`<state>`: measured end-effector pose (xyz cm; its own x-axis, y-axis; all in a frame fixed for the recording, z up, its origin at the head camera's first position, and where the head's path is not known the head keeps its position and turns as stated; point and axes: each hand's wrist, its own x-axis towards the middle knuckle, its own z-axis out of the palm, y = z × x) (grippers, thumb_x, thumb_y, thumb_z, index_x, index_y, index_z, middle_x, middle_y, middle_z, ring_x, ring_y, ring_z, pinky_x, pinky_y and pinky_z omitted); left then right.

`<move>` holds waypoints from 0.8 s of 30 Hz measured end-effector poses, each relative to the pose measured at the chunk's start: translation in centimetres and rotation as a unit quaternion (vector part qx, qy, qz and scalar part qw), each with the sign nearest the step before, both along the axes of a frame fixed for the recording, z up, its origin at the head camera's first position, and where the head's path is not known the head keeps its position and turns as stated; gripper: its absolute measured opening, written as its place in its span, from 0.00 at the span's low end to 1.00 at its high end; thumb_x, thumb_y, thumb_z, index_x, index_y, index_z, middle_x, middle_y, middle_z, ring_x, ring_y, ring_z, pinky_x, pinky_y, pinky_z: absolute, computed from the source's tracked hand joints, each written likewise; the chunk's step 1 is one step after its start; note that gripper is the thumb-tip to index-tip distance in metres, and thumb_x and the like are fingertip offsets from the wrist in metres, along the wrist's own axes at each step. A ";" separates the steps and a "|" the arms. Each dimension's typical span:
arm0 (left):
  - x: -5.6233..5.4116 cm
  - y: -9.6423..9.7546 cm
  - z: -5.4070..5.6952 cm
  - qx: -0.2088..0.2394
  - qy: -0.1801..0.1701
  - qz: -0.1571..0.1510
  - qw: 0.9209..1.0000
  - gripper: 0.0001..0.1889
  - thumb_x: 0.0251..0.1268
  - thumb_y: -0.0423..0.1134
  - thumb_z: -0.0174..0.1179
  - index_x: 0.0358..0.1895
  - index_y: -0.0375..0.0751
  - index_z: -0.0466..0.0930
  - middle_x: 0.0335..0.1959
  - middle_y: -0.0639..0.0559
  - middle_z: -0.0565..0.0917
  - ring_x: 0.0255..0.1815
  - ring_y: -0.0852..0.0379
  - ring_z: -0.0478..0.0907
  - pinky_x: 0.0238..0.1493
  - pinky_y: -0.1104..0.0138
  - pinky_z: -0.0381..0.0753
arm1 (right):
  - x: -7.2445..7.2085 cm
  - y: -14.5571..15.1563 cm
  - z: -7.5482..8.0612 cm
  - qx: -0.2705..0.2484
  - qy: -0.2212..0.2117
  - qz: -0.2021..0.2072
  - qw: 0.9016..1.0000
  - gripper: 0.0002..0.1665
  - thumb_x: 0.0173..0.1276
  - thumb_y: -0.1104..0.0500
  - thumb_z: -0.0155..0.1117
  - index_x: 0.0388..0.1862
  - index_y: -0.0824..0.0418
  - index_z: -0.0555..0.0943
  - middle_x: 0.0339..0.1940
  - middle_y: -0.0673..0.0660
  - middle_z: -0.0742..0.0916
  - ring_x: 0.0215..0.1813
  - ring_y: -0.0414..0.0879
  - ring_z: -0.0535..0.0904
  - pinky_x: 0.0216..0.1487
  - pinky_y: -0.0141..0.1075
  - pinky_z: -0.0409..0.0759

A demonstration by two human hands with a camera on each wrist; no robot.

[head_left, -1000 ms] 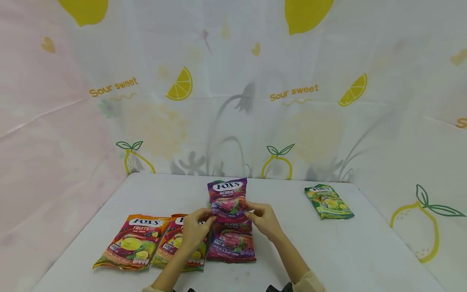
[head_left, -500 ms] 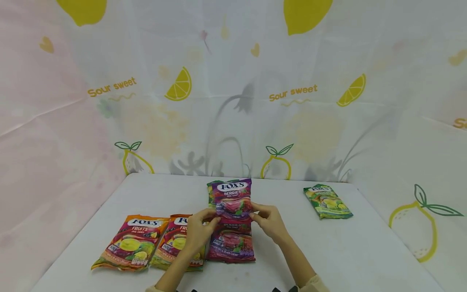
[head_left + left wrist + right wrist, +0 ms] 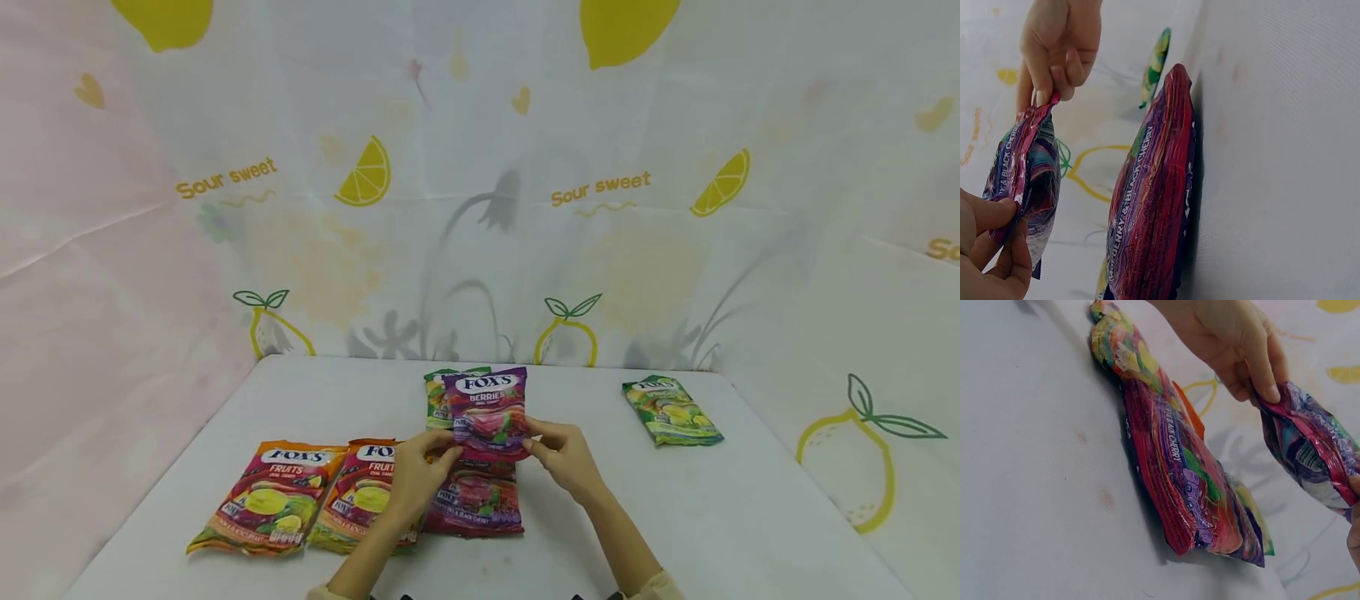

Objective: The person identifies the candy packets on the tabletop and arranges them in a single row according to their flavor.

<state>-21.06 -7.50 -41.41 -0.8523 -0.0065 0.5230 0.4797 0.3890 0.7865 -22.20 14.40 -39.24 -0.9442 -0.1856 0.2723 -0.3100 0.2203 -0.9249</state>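
Both hands hold up a purple Fox's Berries candy bag (image 3: 489,412) by its lower corners. My left hand (image 3: 420,473) pinches the left corner between thumb and fingers, and my right hand (image 3: 567,458) pinches the right one. In the left wrist view the held bag (image 3: 1025,169) hangs apart from a second Berries bag (image 3: 1150,187) that lies on the table. That lying bag (image 3: 476,500) is partly covered by the held one in the head view. Behind the held bag, a green candy bag (image 3: 437,400) shows only its left part.
Two orange Fox's Fruits bags, the outer one (image 3: 273,500) and the inner one (image 3: 360,492), lie at the left of the white table (image 3: 615,533). The inner one is partly behind my left forearm. A green Fox's bag (image 3: 672,410) lies at the back right. A lemon-print cloth (image 3: 480,250) hangs behind.
Both hands have moved to the right with the held Berries bag. More of the green bag behind it now shows. The bags lying on the table have stayed put.
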 end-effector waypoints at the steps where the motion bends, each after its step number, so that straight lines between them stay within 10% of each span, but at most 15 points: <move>1: 0.0 0.1 0.0 0.000 -0.001 -0.001 1.000 0.07 0.54 0.26 0.64 0.37 0.32 0.84 0.34 0.44 0.86 0.33 0.53 0.82 0.36 0.70 0.80 | 0.0 0.1 0.0 0.000 0.001 0.001 1.000 0.21 0.61 0.72 0.60 0.55 0.74 0.75 0.40 0.70 0.83 0.21 0.38 0.66 0.20 0.28 0.63; 24: 0.3 1.8 -0.3 0.005 -0.014 -0.031 0.999 0.05 0.57 0.29 0.64 0.37 0.36 0.85 0.34 0.47 0.87 0.36 0.53 0.83 0.42 0.67 0.80 | 1.1 2.3 -0.2 0.016 -0.006 -0.006 1.000 0.21 0.63 0.70 0.60 0.56 0.73 0.75 0.47 0.70 0.82 0.26 0.40 0.69 0.23 0.29 0.67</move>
<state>-20.73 -5.71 -41.74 -0.8657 0.0420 0.4988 0.4803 0.3507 0.8040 -21.14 16.70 -39.46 -0.9496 -0.1821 0.2553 -0.2962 0.2530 -0.9210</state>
